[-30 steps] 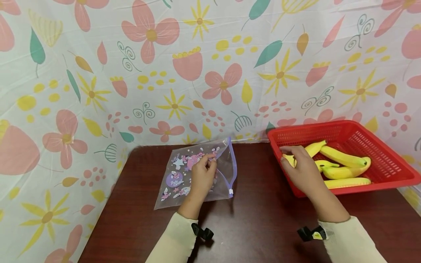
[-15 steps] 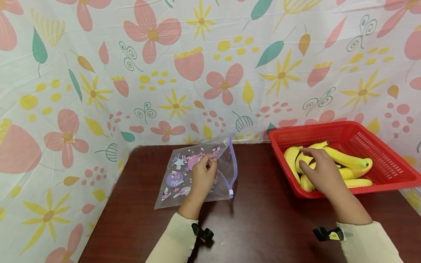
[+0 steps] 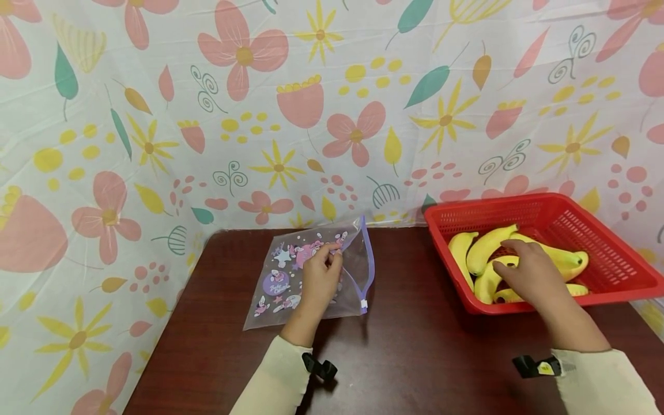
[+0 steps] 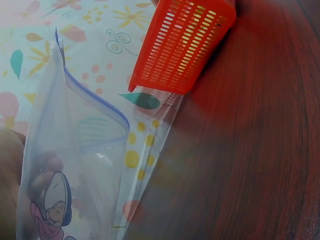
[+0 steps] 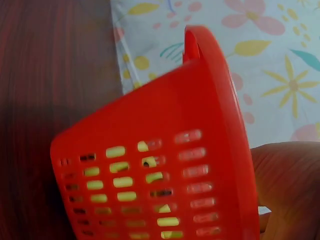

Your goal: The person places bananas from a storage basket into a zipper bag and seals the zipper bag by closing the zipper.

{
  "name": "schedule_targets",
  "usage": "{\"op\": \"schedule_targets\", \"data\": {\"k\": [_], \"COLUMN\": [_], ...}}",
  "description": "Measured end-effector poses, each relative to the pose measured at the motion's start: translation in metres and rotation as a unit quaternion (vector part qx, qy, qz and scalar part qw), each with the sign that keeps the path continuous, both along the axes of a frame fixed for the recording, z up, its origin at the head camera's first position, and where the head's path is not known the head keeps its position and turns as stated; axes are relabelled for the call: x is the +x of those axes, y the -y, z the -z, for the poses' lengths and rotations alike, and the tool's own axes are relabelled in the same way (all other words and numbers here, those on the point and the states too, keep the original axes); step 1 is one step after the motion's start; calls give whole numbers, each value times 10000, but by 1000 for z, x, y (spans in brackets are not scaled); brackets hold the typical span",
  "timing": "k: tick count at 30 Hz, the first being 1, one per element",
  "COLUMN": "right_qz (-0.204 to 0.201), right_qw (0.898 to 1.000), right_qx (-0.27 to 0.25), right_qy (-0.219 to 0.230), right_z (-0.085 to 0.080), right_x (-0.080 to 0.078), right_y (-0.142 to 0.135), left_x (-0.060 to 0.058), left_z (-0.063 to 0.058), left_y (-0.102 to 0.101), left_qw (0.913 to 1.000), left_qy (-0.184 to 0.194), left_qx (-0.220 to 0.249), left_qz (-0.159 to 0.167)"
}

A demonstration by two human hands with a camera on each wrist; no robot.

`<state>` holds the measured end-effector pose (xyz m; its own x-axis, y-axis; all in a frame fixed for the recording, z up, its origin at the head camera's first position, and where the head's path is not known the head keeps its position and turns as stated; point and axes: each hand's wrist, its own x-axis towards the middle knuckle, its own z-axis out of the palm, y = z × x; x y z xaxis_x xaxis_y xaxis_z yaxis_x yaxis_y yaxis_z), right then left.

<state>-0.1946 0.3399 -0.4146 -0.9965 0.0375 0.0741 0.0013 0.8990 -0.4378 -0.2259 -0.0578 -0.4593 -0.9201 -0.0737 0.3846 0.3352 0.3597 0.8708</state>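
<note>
My left hand (image 3: 323,274) pinches a clear zip bag (image 3: 277,285) printed with pink and purple cartoon figures. The bag's mouth has a purple zip edge and gapes toward the right, with a white slider (image 3: 364,304) at its near end. In the left wrist view, fingers show blurred through the clear bag (image 4: 95,150). Over the red basket (image 3: 446,253), my right hand (image 3: 536,276) hovers close above several yellow bananas (image 3: 487,251), thumb and fingers spread apart. The right wrist view has this hand (image 5: 290,185) mostly hidden behind the basket wall (image 5: 150,110).
A dark brown wooden table (image 3: 410,346) carries the bag and the basket. Behind them hangs a white cloth (image 3: 306,161) with flower prints, reaching the table's back edge. Each sleeve cuff has a black strap mount (image 3: 536,367) on it.
My right hand has moved right from the basket's left edge to over the middle of the bananas, uncovering those on the left. The left hand and bag stay put.
</note>
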Motion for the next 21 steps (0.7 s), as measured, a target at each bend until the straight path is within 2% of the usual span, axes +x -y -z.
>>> {"op": "schedule_targets", "data": {"k": [5,10,21], "right_qz": [-12,-86,-368], "right_qw": [9995,9973,9878], "right_qx": [266,519,949], "right_qy": [159,512,1177], "right_z": [1,3,9], "right_x": [-3,-8,-18], "right_y": [-11,-23,-43], "left_x": [-1,-1,-1], "left_z": [0,0,-2], "left_y": [0,0,1], "left_qw": [10000,10000,10000], "left_qy": [-27,-30,-90], "left_qx": [-3,-20,20], "left_qz": [-5,-23,-18]}}
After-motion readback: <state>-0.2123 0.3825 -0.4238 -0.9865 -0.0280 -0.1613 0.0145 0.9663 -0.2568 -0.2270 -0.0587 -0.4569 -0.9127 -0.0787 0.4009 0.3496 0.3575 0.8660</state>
